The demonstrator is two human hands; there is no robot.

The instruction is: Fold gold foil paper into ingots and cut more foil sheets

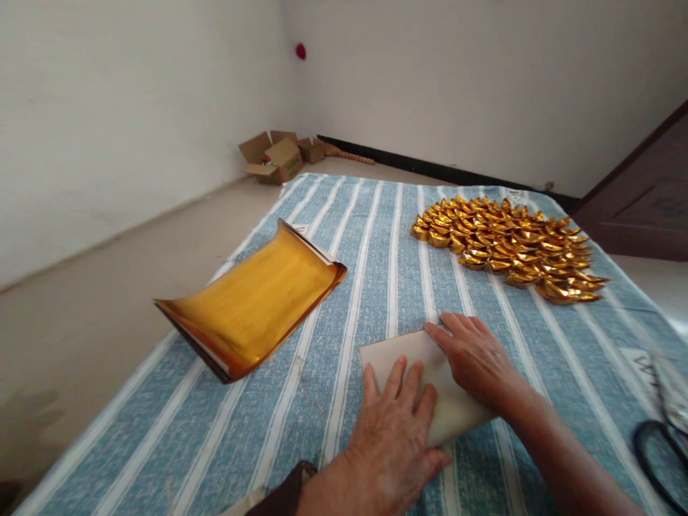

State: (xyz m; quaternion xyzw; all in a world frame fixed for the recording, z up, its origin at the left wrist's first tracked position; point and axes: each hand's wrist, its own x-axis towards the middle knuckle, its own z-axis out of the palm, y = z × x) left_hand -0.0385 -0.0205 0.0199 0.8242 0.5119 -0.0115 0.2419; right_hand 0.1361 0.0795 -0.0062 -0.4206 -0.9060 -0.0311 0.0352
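A folded sheet of paper [419, 350] lies on the striped cloth with its pale, whitish side up. My left hand [392, 430] rests flat over its near left part, fingers spread. At the sheet's far right edge is my right hand [476, 362], its fingers bent and closed on that edge; its palm side is hidden. To the left lies a stack of gold foil paper [258, 304], its ends curling upward. Rows of folded gold paper ingots [499, 236] stand at the far right, apart from both hands.
A blue and white striped cloth [370, 265] covers the table. Black-handled scissors [663, 437] lie at the right edge. Beyond the table, an open cardboard box [276, 159] sits on the floor by the walls. A dark red wooden panel [639, 190] stands at the right.
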